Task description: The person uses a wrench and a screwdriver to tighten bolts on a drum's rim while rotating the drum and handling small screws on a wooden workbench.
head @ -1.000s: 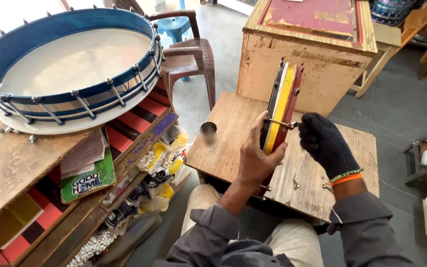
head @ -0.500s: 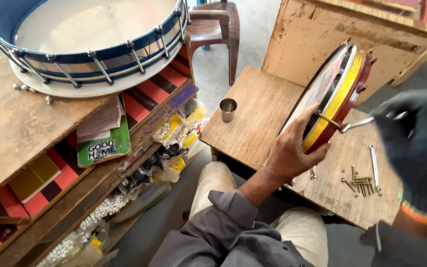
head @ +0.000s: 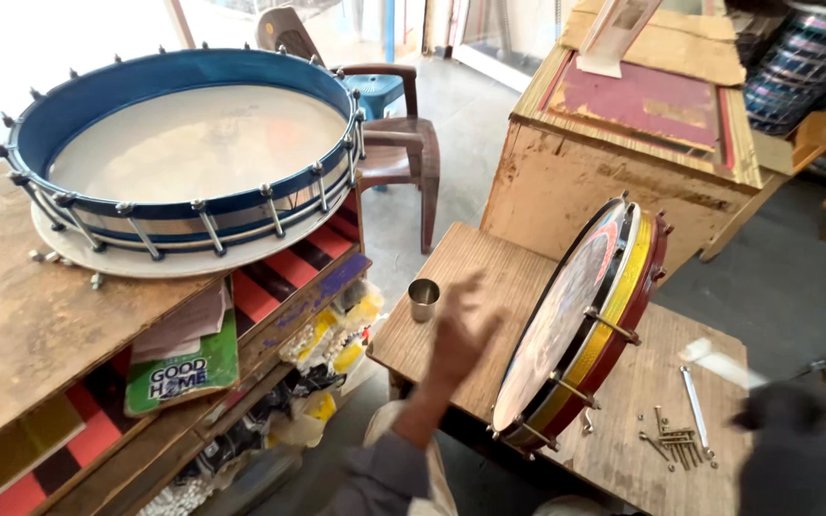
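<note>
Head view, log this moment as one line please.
left hand: open, off small drum | right hand: gloved, blurred, near screws | drum: on edge, low table

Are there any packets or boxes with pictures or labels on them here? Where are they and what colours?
Green packet: flat, rectangular, white lettering, on the striped shelf under the blue drum.
Small bags: yellow and clear, bunched at the shelf's right end.
Tan paper: plain sheet lying over the green packet's top.
</note>
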